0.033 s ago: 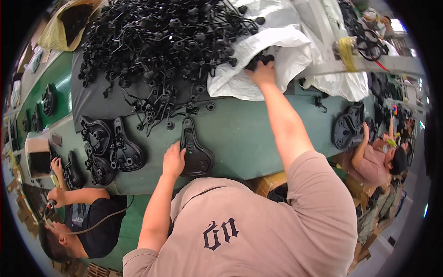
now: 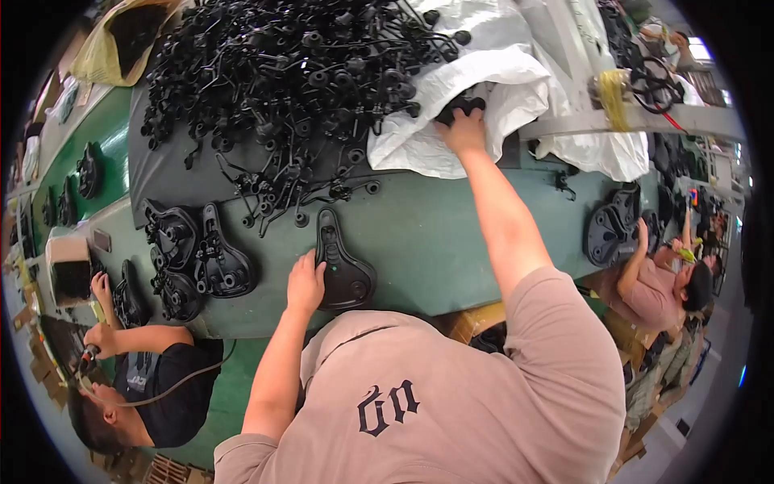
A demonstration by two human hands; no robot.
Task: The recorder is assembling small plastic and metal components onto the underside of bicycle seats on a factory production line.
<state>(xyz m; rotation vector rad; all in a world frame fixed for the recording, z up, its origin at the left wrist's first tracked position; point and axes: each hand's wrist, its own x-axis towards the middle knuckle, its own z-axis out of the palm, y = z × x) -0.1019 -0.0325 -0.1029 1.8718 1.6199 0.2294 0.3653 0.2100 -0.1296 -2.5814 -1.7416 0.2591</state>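
Observation:
A black bicycle saddle (image 2: 349, 274) lies underside up on the green bench in front of me, its narrow end pointing away. My left hand (image 2: 305, 284) grips its left edge, with the thumb at the rim. My right arm is stretched forward to the mouth of a white woven sack (image 2: 427, 149). Inside that opening my right hand (image 2: 464, 131) has its fingers curled on a black part (image 2: 466, 105), whose full shape the sack and fingers hide.
A large heap of black saddle hardware (image 2: 274, 81) covers the far bench. Several saddles (image 2: 222, 262) are grouped at left, others (image 2: 609, 230) at right. A metal rail (image 2: 613, 119) crosses at far right. Co-workers sit left (image 2: 165, 387) and right (image 2: 649, 290).
The whole view has shifted slightly. Both my hands stay in place, the left at the saddle and the right in the sack's mouth.

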